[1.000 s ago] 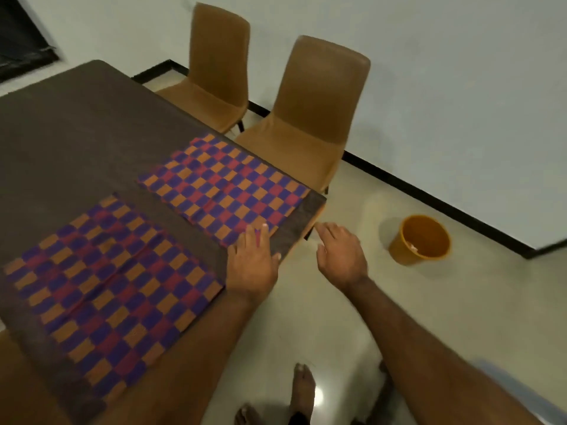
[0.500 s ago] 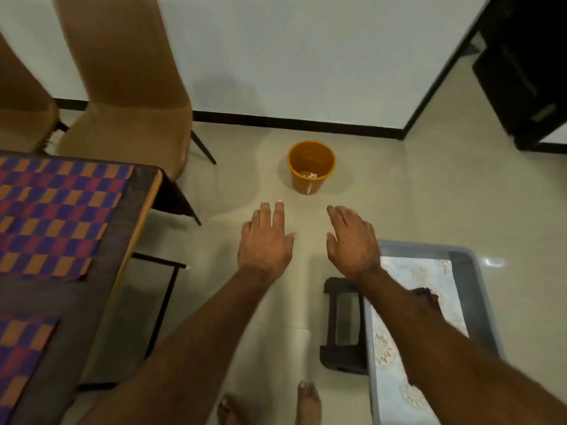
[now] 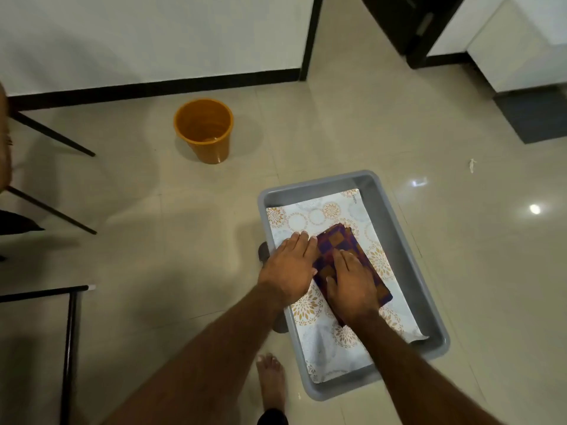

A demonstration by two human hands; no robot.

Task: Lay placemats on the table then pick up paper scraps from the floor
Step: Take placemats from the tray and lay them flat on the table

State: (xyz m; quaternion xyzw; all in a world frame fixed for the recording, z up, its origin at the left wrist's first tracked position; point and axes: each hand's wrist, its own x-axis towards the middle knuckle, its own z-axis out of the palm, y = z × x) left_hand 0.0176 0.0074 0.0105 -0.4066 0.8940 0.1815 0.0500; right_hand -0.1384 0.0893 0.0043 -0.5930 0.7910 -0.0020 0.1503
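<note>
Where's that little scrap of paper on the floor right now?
The paper scrap lies on the tiles at the right of the head view, beyond the far right corner of the grey tub.

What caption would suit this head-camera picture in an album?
Right hand on a folded checkered placemat in a grey floor tray, left hand at its edge, orange bucket beyond.
</note>
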